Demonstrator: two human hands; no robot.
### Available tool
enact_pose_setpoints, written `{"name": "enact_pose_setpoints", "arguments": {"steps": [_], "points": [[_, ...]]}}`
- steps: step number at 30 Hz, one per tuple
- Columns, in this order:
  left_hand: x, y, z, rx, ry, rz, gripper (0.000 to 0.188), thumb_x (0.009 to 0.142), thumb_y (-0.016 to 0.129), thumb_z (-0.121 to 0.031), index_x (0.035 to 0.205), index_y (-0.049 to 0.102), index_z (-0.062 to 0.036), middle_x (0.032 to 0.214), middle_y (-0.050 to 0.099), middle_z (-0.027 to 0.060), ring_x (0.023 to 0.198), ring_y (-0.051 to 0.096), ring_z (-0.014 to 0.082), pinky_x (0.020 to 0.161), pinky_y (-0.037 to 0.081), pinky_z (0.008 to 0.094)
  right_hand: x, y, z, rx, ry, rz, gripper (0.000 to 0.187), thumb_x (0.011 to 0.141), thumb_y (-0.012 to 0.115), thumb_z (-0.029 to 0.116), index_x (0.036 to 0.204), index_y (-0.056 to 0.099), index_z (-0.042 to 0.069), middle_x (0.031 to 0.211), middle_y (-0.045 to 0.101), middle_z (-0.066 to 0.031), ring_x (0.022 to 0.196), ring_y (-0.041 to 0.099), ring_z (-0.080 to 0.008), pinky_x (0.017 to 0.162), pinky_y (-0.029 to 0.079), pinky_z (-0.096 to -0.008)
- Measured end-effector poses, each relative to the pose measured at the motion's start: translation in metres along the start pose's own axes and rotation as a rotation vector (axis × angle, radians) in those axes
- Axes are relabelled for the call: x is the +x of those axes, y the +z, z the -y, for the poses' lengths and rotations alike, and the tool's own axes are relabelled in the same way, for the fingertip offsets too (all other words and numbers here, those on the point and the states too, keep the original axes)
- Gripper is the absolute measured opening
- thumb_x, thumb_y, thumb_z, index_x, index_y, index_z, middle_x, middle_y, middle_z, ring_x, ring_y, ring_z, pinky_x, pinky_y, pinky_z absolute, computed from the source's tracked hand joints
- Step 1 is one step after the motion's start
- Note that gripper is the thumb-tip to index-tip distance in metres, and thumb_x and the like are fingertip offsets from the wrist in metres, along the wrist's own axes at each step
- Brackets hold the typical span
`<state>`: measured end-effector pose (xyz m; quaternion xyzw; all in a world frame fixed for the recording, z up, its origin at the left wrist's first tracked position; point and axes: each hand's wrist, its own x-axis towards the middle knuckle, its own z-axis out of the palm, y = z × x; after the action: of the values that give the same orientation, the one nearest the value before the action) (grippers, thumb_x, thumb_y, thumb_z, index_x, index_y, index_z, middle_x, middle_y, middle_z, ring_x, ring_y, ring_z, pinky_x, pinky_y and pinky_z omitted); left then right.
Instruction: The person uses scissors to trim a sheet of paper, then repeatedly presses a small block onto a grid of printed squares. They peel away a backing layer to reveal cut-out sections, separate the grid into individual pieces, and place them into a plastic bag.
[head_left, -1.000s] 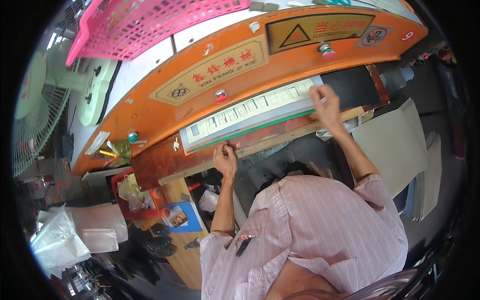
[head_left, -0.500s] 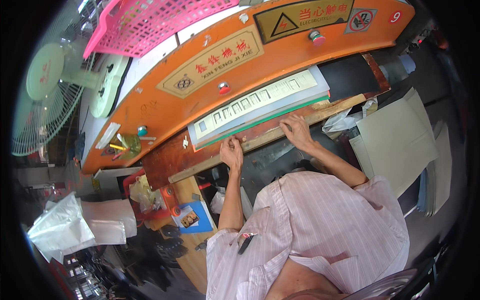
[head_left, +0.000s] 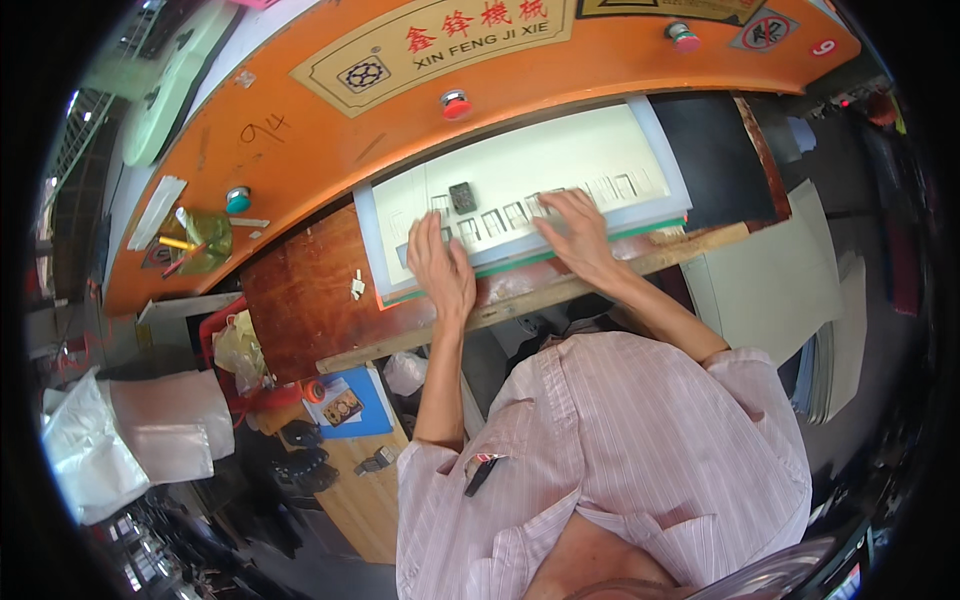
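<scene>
Both bare hands on the work, palms down. Left hand (head_left: 440,268): lies over the near left part of a pale cream rectangular sheet (head_left: 540,150), fingers stretched forward, thumb parted from them; grip loose and fairly wide, nothing seen clasped. Right hand (head_left: 578,232): farther along the same sheet, fingers bent over its row of narrow rectangular outlines, thumb set apart; grip wide too, nothing seen in it. How hard either presses, I cannot tell.

Sheet lies on a bluish flat plate (head_left: 672,185), whose margin shows at left and right; a green strip (head_left: 620,233) runs along the plate's near side. Whether the outlines are cut or raised, cannot tell. Small dark speckled block (head_left: 462,198) sits on the sheet, just beyond my left fingertips and apart from them.

All this rests on a reddish-brown wooden bench (head_left: 300,290), between its worn near edge and the orange metal beam (head_left: 350,140) along its far edge. Red push button (head_left: 455,104) on the beam. Small cream scraps (head_left: 357,286) on the bench, left of the plate. Flat black panel (head_left: 715,160) toward the bench's right end, beside the plate. Large grey-beige boards (head_left: 765,280) stand below the bench's near right corner.
</scene>
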<state>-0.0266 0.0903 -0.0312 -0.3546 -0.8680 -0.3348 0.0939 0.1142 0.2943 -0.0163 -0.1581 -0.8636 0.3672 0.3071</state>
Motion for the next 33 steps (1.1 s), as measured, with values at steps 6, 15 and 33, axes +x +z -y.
{"name": "enact_pose_setpoints", "arguments": {"steps": [6,15,33], "points": [[0.03,0.019,0.016,0.13,-0.017,0.245,0.051,0.101,0.047,-0.004,0.152,0.047,0.003,0.158,0.047,0.024,0.151,0.036,0.0433,0.125,0.025,0.0542,0.064,0.081,0.006,0.03,-0.215,0.354,0.056,0.083,0.083,0.017,0.133,0.062,-0.002,0.129,0.067,-0.0202,0.118,0.061,-0.0392,0.106,0.049,-0.0459],[0.014,0.016,0.006,0.189,-0.172,0.357,0.05,0.104,0.048,-0.009,0.152,0.047,0.0039,0.161,0.044,0.0216,0.154,0.033,0.041,0.127,0.022,0.0544,0.09,0.062,-0.03,0.888,0.674,0.455,0.046,0.097,0.077,0.015,0.138,0.064,-0.004,0.119,0.074,-0.0131,0.106,0.07,-0.0174,0.095,0.057,-0.0325],[-0.079,-0.002,-0.046,-0.11,-0.207,-0.046,0.027,0.091,0.061,0.004,0.115,0.072,0.0011,0.109,0.071,0.0205,0.098,0.065,0.0395,0.09,0.051,0.0463,0.068,0.048,-0.017,0.166,-0.159,0.445,0.051,0.086,0.08,0.013,0.131,0.061,0.0,0.13,0.064,-0.0148,0.12,0.059,-0.0345,0.1,0.053,-0.0428]]}}
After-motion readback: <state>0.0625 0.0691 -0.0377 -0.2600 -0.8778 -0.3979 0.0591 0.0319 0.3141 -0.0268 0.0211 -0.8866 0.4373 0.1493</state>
